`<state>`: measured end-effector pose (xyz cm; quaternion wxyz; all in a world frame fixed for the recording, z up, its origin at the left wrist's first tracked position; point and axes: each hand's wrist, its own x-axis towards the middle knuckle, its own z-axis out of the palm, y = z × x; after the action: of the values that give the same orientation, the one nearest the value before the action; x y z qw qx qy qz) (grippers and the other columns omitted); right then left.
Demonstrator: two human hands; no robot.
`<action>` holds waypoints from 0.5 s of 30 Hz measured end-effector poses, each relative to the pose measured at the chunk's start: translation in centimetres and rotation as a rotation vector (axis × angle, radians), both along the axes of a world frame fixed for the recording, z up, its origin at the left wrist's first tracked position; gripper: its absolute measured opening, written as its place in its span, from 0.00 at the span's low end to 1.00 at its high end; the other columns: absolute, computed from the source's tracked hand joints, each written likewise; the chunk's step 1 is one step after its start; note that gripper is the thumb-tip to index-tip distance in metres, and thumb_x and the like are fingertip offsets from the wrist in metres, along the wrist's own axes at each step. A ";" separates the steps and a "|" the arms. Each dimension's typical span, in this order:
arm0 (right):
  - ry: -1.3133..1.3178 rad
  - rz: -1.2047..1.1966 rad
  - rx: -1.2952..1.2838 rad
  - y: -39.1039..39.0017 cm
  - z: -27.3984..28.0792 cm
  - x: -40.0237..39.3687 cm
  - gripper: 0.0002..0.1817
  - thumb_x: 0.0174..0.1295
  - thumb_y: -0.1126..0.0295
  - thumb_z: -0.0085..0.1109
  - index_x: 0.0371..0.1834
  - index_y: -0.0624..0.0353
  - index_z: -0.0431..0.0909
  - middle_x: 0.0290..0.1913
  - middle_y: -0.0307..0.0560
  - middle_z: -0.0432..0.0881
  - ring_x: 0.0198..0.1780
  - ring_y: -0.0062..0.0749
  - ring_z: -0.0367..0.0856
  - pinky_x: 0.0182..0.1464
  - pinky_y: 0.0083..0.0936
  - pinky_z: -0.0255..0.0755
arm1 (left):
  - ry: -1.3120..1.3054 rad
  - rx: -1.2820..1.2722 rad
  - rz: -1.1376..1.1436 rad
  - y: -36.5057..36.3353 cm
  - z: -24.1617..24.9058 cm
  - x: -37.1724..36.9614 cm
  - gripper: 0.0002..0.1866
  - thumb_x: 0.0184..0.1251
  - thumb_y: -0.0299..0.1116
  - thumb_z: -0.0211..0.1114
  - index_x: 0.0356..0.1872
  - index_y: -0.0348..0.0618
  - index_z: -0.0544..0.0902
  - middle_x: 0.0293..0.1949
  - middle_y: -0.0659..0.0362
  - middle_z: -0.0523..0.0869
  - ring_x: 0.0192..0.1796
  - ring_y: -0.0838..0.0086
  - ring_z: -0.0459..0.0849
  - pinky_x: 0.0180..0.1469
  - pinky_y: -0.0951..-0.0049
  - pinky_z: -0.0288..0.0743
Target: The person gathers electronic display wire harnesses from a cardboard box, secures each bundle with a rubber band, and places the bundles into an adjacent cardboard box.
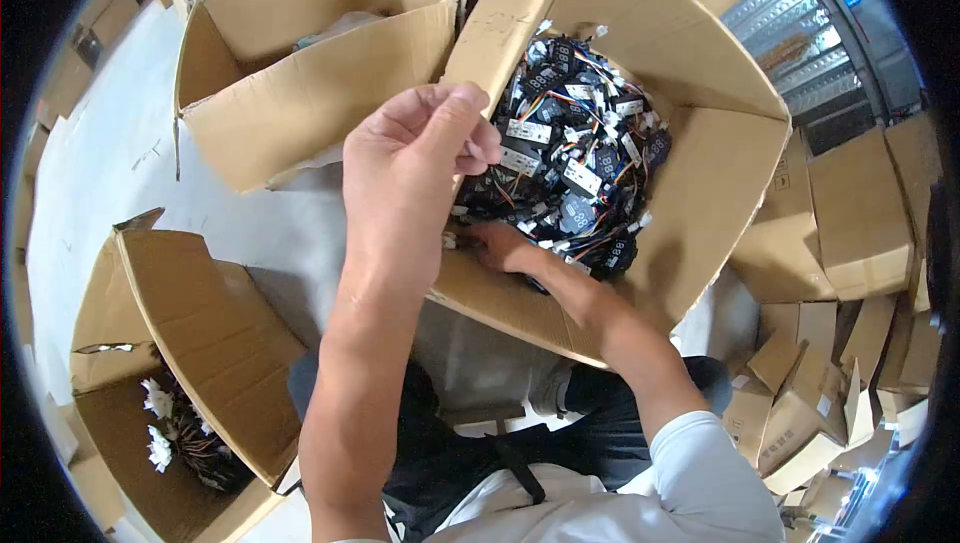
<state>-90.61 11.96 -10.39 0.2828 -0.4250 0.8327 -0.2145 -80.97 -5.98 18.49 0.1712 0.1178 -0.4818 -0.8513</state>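
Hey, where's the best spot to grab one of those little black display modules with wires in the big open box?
Probably pinch a black module by its flat body edges, coming straight down from above: the box is open on top, walls block the sides, and tugging the tangled wires would likely drag neighbours.

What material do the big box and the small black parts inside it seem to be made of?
The big box looks like corrugated cardboard: matte brown, with folded flaps and creased walls. The small black parts seem to be plastic modules with white printed labels and thin coloured wires, probably plastic-coated; finer detail is too small to tell.
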 end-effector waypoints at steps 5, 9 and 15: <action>0.097 -0.286 -0.001 -0.2 1.6 1.4 0.20 0.57 0.67 0.63 0.53 0.63 0.79 0.50 0.63 0.83 0.53 0.61 0.82 0.54 0.46 0.77 | -0.042 -0.064 0.008 -1.0 0.3 0.5 0.11 0.72 0.35 0.65 0.40 0.37 0.84 0.28 0.59 0.85 0.31 0.79 0.82 0.40 0.78 0.76; 0.173 -0.270 -0.009 0.2 -3.6 -1.2 0.28 0.56 0.71 0.63 0.61 0.65 0.72 0.51 0.69 0.81 0.54 0.64 0.81 0.55 0.48 0.77 | -0.042 -0.064 -0.001 -1.7 -0.1 0.6 0.11 0.72 0.35 0.65 0.39 0.36 0.84 0.28 0.59 0.85 0.31 0.79 0.82 0.40 0.78 0.76; -0.022 -0.332 -0.300 -2.4 -3.1 -0.7 0.23 0.59 0.74 0.55 0.60 0.64 0.72 0.57 0.69 0.78 0.53 0.64 0.81 0.54 0.51 0.78 | -0.030 -0.027 0.002 -1.3 0.2 1.0 0.10 0.72 0.34 0.65 0.38 0.36 0.85 0.29 0.59 0.86 0.31 0.78 0.82 0.40 0.78 0.76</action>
<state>-91.33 9.56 -13.45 0.1864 -0.3172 0.8467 -0.3843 -80.01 -7.24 18.73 0.1666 0.1287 -0.4956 -0.8427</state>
